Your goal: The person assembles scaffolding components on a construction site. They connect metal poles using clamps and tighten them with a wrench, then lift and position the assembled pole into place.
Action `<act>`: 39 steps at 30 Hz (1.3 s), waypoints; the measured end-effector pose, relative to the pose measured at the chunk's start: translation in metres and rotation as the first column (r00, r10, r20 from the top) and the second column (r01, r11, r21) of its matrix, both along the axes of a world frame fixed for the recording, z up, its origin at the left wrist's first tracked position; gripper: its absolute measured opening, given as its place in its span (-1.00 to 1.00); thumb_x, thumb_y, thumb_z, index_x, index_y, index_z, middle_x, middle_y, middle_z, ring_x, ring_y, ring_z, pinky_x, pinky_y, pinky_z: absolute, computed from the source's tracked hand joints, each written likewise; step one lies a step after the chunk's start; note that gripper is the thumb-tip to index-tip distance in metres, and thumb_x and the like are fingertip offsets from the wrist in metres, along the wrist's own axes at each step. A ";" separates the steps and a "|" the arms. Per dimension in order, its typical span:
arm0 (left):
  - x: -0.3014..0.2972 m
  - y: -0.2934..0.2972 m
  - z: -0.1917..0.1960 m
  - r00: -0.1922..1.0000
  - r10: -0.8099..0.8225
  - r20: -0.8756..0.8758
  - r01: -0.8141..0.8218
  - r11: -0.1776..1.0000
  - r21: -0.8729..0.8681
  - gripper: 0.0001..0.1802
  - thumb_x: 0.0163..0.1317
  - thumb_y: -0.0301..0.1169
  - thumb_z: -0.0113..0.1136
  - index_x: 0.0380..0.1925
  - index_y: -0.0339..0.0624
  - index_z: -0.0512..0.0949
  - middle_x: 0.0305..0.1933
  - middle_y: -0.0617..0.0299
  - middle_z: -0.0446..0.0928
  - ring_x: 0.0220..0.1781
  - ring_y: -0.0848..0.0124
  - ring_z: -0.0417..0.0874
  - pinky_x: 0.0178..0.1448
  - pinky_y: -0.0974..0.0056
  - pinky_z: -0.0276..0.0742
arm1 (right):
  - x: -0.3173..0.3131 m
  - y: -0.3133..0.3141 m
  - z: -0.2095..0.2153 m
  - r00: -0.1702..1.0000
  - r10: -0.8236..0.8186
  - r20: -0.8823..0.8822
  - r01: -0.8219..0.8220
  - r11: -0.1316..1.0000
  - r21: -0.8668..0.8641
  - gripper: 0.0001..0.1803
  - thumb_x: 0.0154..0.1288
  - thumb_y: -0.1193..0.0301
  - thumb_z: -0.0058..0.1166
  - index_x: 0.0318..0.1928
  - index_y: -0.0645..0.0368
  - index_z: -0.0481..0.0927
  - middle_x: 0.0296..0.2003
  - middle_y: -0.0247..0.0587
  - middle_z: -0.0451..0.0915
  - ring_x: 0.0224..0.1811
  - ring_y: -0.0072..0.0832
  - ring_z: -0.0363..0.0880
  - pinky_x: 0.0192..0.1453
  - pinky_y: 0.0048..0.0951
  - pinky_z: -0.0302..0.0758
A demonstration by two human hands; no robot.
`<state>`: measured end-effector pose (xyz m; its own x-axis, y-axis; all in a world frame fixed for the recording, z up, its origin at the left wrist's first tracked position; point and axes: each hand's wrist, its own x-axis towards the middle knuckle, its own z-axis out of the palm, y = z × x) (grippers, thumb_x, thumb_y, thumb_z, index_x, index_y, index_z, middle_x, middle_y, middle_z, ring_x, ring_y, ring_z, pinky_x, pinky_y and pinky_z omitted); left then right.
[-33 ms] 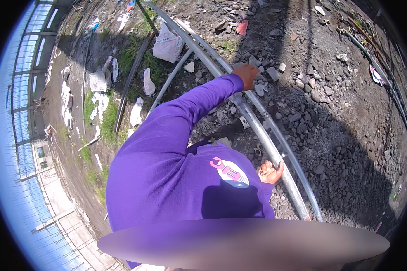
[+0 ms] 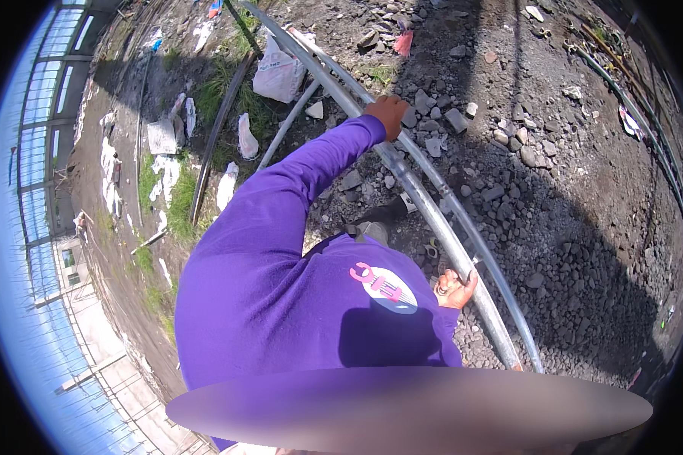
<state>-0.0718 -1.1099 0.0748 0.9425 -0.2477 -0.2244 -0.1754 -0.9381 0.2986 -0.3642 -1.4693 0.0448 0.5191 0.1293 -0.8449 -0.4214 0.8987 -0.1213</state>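
Note:
A long grey metal pipe [image 2: 421, 199] runs in a curve from the top middle down to the lower right, above gravel ground. A thinner pipe [image 2: 484, 254] runs alongside it on the right. My left hand [image 2: 388, 112], at the end of a stretched purple sleeve [image 2: 303, 171], is closed around the thick pipe far up. Close to my chest, my right hand [image 2: 455, 290] grips the same pipe lower down. My dark shoe [image 2: 378, 222] shows below the pipe, between the two hands.
Loose stones and dark gravel [image 2: 554, 189] cover the ground to the right. A grass patch [image 2: 228, 98] at the upper left has white bags [image 2: 278, 73], scraps and other pipes [image 2: 212, 144] lying on it. Thin hoses [image 2: 637, 106] run along the right edge. A framed structure [image 2: 45, 174] stands at the left.

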 end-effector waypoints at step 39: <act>-0.211 -0.465 0.066 0.206 -0.867 -0.453 0.525 0.489 -0.696 0.26 0.06 0.37 0.41 0.47 -0.42 0.20 0.24 -0.34 0.52 0.27 0.02 0.63 0.31 0.04 0.53 | -0.023 0.018 0.021 0.937 -0.294 0.189 0.338 0.901 -0.274 -0.65 0.43 0.06 0.19 -0.10 0.08 0.68 -0.46 -0.38 0.56 -0.53 -0.61 0.48 -0.60 -0.48 0.38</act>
